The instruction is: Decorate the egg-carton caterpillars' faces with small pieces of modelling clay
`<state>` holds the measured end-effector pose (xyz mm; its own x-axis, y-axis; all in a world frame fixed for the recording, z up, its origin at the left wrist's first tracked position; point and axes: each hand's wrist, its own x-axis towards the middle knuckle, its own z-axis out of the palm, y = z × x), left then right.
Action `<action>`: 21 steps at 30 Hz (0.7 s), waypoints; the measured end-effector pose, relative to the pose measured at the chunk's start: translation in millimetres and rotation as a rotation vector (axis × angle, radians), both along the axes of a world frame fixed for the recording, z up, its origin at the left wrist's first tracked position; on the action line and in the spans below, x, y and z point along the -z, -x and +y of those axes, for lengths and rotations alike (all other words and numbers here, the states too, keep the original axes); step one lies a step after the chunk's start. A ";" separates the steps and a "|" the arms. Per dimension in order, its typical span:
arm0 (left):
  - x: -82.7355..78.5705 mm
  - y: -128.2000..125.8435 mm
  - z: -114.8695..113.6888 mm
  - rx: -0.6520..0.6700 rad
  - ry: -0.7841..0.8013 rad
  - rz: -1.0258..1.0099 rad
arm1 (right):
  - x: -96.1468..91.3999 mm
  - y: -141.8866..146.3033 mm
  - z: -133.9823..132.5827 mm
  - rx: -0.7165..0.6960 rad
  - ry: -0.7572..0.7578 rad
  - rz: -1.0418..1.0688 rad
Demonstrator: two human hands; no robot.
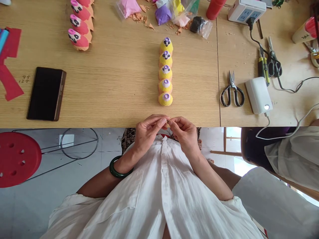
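The person is wearing a loose white shirt (149, 196) of thin, softly creased cloth, its buttoned placket (163, 172) running down the lower middle of the frame. Wide sleeves (74, 205) are ending around the elbows at lower left and lower right. A glossy dark green bangle (119, 167) is circling the wrist behind the left hand (148, 132). Dark patterned cloth (127, 139) is showing beyond the shirt.

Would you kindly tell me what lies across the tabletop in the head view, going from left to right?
From left to right: red cutout → phone → pink figures → yellow figures → scissors → white box
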<state>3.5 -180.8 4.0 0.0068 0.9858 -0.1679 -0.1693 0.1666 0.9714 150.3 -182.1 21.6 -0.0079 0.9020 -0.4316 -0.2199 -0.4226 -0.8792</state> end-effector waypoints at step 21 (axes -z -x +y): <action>2.0 2.4 -0.6 -0.032 -0.108 0.118 | 0.9 -1.2 0.1 -0.003 -0.037 -0.001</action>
<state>1.1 -181.5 2.1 -0.0387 0.9976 -0.0582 -0.0562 0.0560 0.9968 151.5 -182.0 20.7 -0.0106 0.9175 -0.3975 -0.2179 -0.3901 -0.8946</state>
